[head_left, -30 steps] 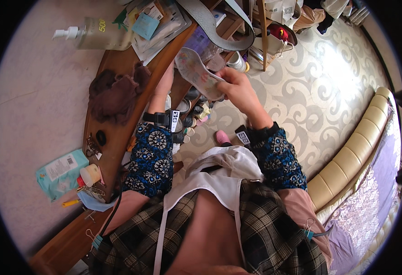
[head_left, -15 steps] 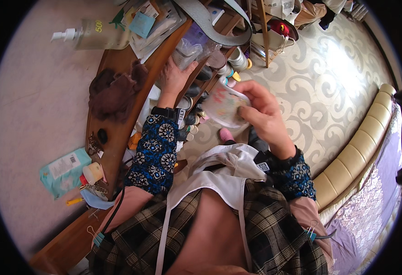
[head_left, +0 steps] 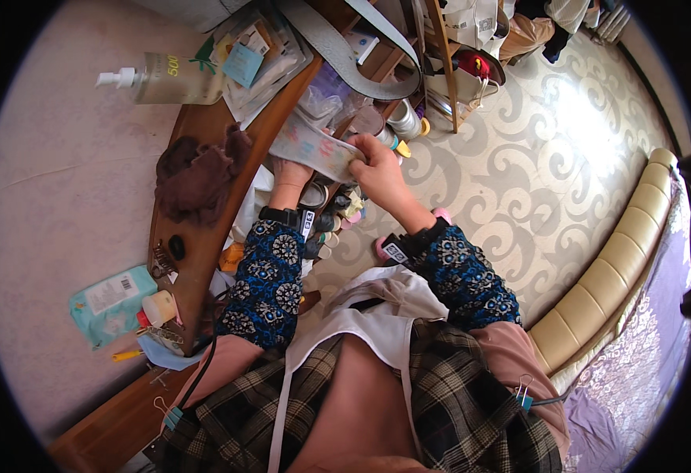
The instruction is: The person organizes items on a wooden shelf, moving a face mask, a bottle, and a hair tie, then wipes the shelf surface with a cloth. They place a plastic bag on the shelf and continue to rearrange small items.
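A pale floor with grey scrolls [head_left: 479, 197] spreads right of a brown wooden tabletop [head_left: 205, 251] bearing a crumpled dark-brown cloth [head_left: 196, 185]. Just beyond the tabletop's right edge, a long, flat, pale floral fabric piece [head_left: 312, 148] slants from upper left to lower right. The right hand [head_left: 381, 172] pinches its lower-right end; the left hand [head_left: 290, 173] is nearest the other, fingertips hidden, grip unclear.

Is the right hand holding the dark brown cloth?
No, the dark brown cloth lies on the wooden tabletop, while the right hand pinches a pale patterned piece by one end.
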The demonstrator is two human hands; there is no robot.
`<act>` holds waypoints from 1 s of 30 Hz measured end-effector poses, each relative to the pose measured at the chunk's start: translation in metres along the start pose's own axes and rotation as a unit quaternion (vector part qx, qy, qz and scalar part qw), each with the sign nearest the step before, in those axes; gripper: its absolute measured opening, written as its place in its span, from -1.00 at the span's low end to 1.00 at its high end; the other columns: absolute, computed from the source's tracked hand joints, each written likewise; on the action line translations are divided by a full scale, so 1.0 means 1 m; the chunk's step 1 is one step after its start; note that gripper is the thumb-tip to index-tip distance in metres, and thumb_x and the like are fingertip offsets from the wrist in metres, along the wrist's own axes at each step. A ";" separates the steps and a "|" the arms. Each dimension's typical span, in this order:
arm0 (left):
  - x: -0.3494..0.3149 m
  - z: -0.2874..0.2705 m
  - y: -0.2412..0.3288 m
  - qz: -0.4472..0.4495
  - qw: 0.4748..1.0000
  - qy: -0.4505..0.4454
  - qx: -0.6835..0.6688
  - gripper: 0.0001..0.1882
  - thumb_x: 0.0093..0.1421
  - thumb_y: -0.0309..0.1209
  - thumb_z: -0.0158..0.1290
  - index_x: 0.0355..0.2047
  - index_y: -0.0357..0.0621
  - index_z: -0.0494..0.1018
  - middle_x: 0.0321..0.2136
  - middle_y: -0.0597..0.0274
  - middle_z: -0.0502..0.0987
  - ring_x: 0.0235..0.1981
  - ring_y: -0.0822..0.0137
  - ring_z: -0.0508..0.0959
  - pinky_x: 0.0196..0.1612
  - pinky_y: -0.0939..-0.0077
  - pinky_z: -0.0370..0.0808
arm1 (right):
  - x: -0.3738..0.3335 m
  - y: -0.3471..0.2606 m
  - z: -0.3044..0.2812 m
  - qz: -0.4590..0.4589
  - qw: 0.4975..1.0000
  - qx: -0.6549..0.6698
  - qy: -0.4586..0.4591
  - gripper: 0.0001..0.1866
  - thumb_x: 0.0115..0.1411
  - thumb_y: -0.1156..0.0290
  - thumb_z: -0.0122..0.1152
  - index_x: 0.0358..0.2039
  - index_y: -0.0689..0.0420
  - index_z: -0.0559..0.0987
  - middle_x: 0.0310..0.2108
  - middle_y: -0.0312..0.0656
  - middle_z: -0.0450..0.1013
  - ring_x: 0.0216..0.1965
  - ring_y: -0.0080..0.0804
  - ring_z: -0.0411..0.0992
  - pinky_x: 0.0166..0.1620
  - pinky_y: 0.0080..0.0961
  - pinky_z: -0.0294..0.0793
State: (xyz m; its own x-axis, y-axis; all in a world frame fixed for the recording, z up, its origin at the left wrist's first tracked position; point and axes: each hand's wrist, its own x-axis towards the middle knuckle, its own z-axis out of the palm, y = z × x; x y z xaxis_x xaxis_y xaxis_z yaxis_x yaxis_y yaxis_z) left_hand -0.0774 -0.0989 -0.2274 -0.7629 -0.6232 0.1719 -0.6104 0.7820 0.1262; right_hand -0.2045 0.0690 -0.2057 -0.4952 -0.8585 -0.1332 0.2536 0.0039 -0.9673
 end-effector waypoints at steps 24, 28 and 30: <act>-0.008 -0.013 0.006 -0.060 0.996 0.049 -0.051 -0.50 0.15 -0.19 0.13 0.09 -0.03 0.43 0.06 -0.07 0.47 0.08 -0.09 0.46 0.11 0.04 0.36 | 0.064 -0.041 0.040 -0.092 0.921 -0.379 -0.013 -0.69 0.17 0.19 0.14 -0.15 0.08 0.51 -0.42 0.13 0.55 -0.32 0.17 0.53 -0.24 -0.02 0.50; -0.010 -0.004 -0.004 -0.113 0.976 0.046 -0.182 -0.58 0.13 -0.22 0.20 -0.08 -0.24 0.51 -0.16 -0.07 0.59 -0.09 -0.01 0.56 -0.02 0.26 0.47 | 0.056 -0.036 0.015 -0.050 0.928 -0.363 -0.066 -0.63 0.15 0.20 0.16 -0.03 0.00 0.50 -0.36 0.16 0.55 -0.25 0.21 0.51 -0.21 -0.02 0.48; -0.010 0.001 -0.010 -0.200 0.825 0.014 -0.529 -0.68 0.14 -0.28 0.17 -0.24 -0.31 0.54 -0.31 -0.06 0.59 -0.23 0.01 0.55 -0.11 0.22 0.46 | 0.056 -0.030 0.012 -0.044 0.931 -0.358 -0.062 -0.58 0.11 0.24 0.16 0.02 -0.01 0.49 -0.35 0.14 0.55 -0.24 0.20 0.51 -0.19 -0.06 0.48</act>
State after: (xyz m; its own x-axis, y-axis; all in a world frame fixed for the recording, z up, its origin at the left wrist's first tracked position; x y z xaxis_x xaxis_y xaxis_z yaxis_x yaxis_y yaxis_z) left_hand -0.0641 -0.1006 -0.2314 -0.5322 -0.8437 -0.0697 -0.2729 0.0930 0.9575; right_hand -0.2297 0.0144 -0.1811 -0.3775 -0.9239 -0.0628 -0.4248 0.2331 -0.8748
